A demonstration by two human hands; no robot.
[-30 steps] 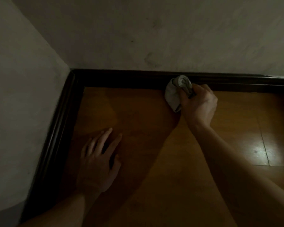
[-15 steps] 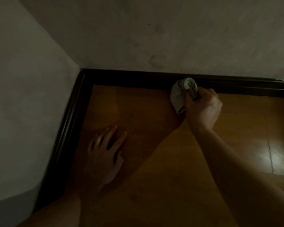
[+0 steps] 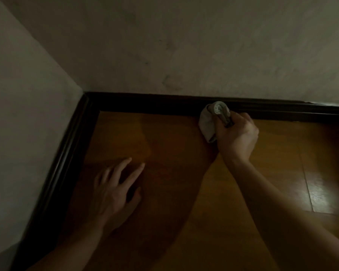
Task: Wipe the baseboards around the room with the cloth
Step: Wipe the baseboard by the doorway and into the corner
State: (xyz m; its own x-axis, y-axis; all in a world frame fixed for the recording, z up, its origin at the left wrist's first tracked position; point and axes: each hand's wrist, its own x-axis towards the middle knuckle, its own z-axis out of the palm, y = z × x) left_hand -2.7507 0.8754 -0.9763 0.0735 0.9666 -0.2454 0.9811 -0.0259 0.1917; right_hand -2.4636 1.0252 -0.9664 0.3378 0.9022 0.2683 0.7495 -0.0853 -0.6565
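Fingers [image 3: 241, 119] of the right hand [image 3: 238, 137] are curling tightly round a bunched, pale grey fabric cloth [image 3: 207, 124], pressing its rolled end against the dark wooden baseboard [image 3: 145, 103] under the far pale plaster wall [image 3: 184, 45]. Compared with half a second ago, the wad is staying on much the same stretch, right of the corner. The left hand [image 3: 112, 192] is still lying flat, fingers spread wide, on the glossy orange-brown wooden floor [image 3: 184, 202]. The cloth's long axis is running from the baseboard down to the floor, rolled end pointing at the wall.
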